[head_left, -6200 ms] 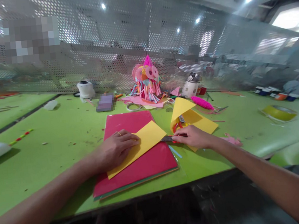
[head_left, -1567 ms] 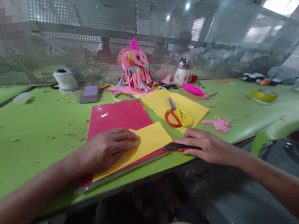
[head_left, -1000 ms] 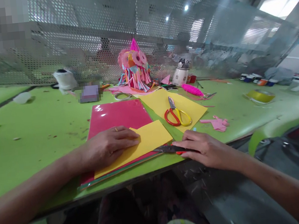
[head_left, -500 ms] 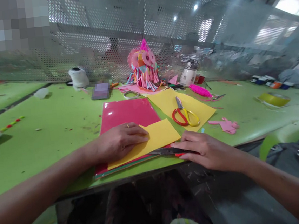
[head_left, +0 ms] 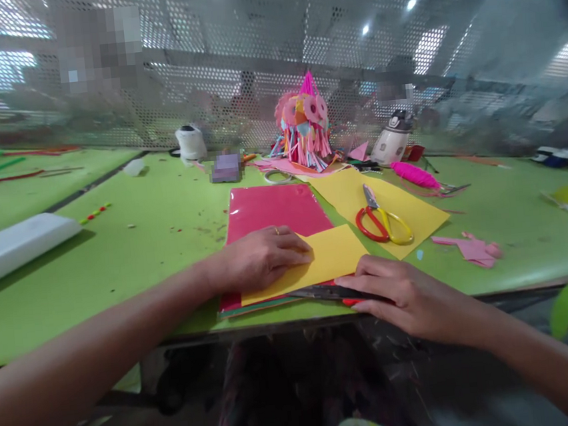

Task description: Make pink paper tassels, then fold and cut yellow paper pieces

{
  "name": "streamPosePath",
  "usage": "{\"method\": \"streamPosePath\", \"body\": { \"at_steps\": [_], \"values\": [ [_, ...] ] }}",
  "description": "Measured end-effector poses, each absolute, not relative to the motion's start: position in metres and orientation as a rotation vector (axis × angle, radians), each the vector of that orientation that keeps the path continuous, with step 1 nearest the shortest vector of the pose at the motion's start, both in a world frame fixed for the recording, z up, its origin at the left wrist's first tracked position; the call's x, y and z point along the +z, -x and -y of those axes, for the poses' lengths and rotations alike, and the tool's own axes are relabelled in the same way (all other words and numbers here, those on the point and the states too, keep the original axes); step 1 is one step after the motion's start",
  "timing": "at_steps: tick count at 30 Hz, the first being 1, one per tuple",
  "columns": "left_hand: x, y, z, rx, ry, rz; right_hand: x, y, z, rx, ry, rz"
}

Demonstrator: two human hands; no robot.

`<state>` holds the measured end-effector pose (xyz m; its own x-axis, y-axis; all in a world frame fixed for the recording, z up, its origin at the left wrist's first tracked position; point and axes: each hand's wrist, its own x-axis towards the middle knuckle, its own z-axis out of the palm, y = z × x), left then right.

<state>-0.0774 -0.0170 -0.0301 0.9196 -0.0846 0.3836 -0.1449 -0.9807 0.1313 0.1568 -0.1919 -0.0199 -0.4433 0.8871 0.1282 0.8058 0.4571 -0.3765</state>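
Sliding further left than a second ago, the cutter (head_left: 329, 293) gripped in the right hand (head_left: 407, 291) now lies along the near edge of the yellow sheet (head_left: 331, 258), so the cut seems partway done, while the left hand (head_left: 263, 260) presses flat and open on that sheet atop the red stack (head_left: 274, 210).

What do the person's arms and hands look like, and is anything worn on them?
The left forearm and the right forearm are bare, with no sleeve in view. The left hand has a thin gold-coloured ring on one finger. The right hand shows no ring; neither hand has a glove, and no watch or bracelet is visible.
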Motion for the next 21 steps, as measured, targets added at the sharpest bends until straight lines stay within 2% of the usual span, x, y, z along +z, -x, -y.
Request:
{"method": "streamPosePath", "body": {
  "at_steps": [21],
  "values": [
    [-0.031,0.077,0.019,0.517,-2.966,0.154,-0.018,-0.117,0.182,0.457,1.426,2.432]
  ]
}}
